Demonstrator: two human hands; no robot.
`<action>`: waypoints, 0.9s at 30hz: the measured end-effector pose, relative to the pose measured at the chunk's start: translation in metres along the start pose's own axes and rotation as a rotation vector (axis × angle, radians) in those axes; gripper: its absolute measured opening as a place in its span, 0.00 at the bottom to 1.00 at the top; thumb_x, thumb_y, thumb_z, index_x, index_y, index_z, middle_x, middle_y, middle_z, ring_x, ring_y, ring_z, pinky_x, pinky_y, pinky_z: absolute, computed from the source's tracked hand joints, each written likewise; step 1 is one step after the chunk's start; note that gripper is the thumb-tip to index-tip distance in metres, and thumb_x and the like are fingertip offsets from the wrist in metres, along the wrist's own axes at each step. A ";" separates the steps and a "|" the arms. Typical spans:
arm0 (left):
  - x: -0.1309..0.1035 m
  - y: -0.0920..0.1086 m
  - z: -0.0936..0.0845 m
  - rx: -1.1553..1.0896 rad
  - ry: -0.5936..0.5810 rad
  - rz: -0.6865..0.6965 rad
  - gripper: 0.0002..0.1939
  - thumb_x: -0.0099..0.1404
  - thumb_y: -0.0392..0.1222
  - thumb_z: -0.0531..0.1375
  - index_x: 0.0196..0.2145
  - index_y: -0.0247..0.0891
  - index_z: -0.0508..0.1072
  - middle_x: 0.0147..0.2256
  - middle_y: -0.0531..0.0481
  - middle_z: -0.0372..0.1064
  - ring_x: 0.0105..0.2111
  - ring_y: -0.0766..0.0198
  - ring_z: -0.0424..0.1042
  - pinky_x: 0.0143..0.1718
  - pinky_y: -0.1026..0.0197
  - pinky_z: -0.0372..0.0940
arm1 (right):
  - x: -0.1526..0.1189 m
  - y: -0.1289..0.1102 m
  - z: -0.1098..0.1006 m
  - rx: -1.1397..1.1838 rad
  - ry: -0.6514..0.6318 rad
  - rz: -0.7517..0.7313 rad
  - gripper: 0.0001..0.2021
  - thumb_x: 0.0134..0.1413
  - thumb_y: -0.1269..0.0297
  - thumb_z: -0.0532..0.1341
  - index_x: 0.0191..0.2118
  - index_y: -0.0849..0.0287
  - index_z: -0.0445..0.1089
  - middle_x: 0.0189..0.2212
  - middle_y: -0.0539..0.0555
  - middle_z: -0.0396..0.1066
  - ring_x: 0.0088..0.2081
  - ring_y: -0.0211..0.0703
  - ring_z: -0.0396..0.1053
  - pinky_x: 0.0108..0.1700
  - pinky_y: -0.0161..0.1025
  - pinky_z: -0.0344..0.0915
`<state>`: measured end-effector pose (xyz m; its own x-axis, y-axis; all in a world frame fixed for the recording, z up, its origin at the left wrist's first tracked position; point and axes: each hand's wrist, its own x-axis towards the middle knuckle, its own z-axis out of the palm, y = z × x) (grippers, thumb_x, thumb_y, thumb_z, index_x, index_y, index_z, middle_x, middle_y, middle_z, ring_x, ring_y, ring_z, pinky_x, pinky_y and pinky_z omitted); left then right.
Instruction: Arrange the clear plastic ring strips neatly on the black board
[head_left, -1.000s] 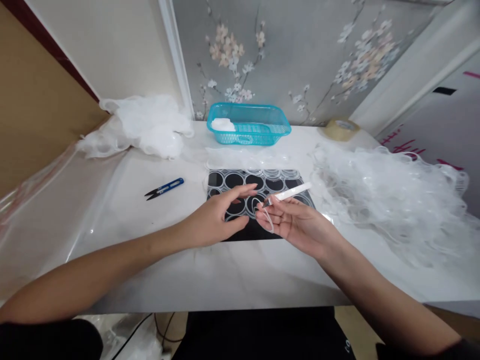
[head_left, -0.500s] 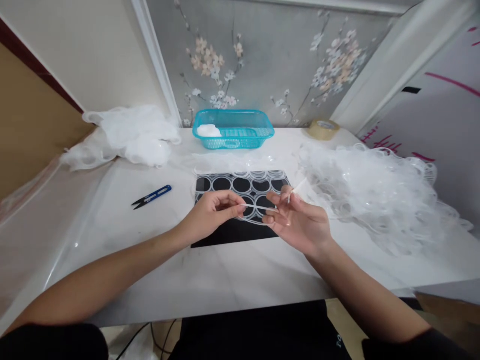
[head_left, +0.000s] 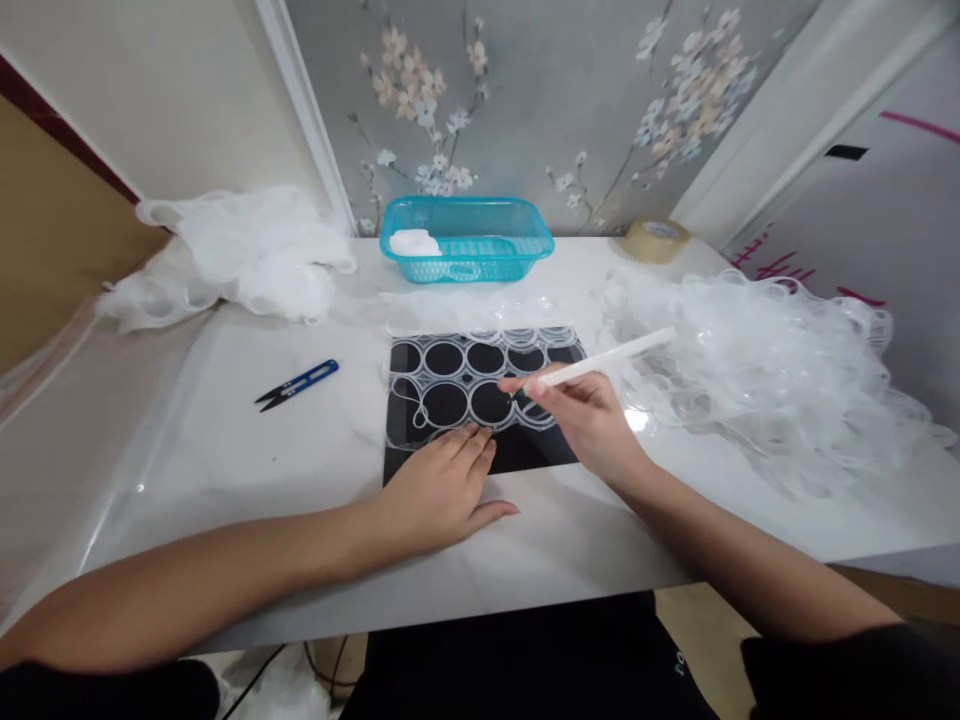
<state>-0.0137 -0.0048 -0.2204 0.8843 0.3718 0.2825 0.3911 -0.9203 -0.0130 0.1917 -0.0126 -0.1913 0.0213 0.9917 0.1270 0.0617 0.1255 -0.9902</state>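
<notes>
My left hand (head_left: 450, 480) lies flat, palm down, its fingertips on the lower part of a black board (head_left: 525, 455) and its thumb stretched out to the side. Between the fingers of my right hand (head_left: 589, 415) is a slim white pen-shaped tool (head_left: 615, 356). Its thin tip points down-left over the board; whether it touches is hard to see. Clear-white lacy trim with a row of rings (head_left: 442, 427) covers the board's upper part. One thin loose strand (head_left: 409, 400) curls at the trim's left side.
Blue thread snips (head_left: 298, 386) lie left of the board. Behind stands a turquoise basket (head_left: 517, 265) with a white wad (head_left: 415, 243) inside, and a tape roll (head_left: 655, 241). Heaps of white ring trim lie at right (head_left: 757, 370) and back left (head_left: 247, 255).
The strip my hands held between them is out of my fingers. My left hand has lowered flat onto the board, and my right hand has turned the white tool tip-down.
</notes>
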 end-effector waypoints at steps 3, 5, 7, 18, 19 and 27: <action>-0.004 0.005 0.005 0.115 -0.018 0.047 0.36 0.72 0.58 0.42 0.51 0.17 0.69 0.51 0.27 0.67 0.53 0.45 0.67 0.54 0.50 0.61 | -0.004 0.023 -0.002 -0.240 -0.076 -0.023 0.10 0.55 0.57 0.62 0.37 0.55 0.78 0.40 0.55 0.78 0.50 0.52 0.71 0.55 0.50 0.65; -0.005 0.006 0.006 0.142 -0.005 0.060 0.36 0.73 0.57 0.41 0.51 0.15 0.68 0.51 0.26 0.67 0.53 0.44 0.67 0.54 0.50 0.61 | -0.004 0.033 -0.001 -0.358 -0.096 -0.053 0.11 0.57 0.58 0.61 0.38 0.56 0.78 0.41 0.57 0.77 0.53 0.53 0.70 0.55 0.50 0.65; -0.005 0.005 0.007 0.148 0.005 0.062 0.36 0.73 0.57 0.41 0.51 0.16 0.68 0.51 0.26 0.67 0.53 0.44 0.67 0.54 0.50 0.61 | -0.002 0.038 0.001 -0.434 -0.086 -0.070 0.11 0.57 0.59 0.60 0.38 0.58 0.78 0.44 0.58 0.76 0.53 0.54 0.70 0.55 0.51 0.65; -0.003 0.005 0.008 0.135 -0.011 0.043 0.35 0.71 0.58 0.45 0.51 0.19 0.68 0.51 0.26 0.67 0.53 0.44 0.67 0.55 0.49 0.60 | 0.000 0.041 0.003 -0.502 -0.094 -0.127 0.10 0.58 0.62 0.59 0.37 0.58 0.77 0.42 0.58 0.77 0.52 0.52 0.70 0.53 0.50 0.67; -0.003 0.005 0.008 0.125 -0.008 0.041 0.34 0.71 0.58 0.45 0.51 0.19 0.68 0.51 0.26 0.67 0.53 0.44 0.67 0.55 0.49 0.60 | 0.000 0.041 0.003 -0.506 -0.097 -0.142 0.10 0.58 0.62 0.59 0.37 0.57 0.77 0.41 0.57 0.77 0.52 0.52 0.70 0.53 0.50 0.68; 0.002 0.000 0.007 -0.034 -0.010 0.008 0.34 0.69 0.59 0.50 0.52 0.18 0.67 0.51 0.26 0.66 0.53 0.43 0.66 0.56 0.48 0.60 | -0.007 0.044 0.003 -0.774 -0.330 -0.513 0.11 0.61 0.68 0.53 0.41 0.56 0.73 0.44 0.55 0.76 0.51 0.47 0.71 0.56 0.44 0.66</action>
<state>-0.0106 -0.0035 -0.2262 0.8897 0.3658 0.2733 0.3756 -0.9266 0.0175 0.1908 -0.0138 -0.2359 -0.4631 0.7952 0.3915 0.6242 0.6062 -0.4928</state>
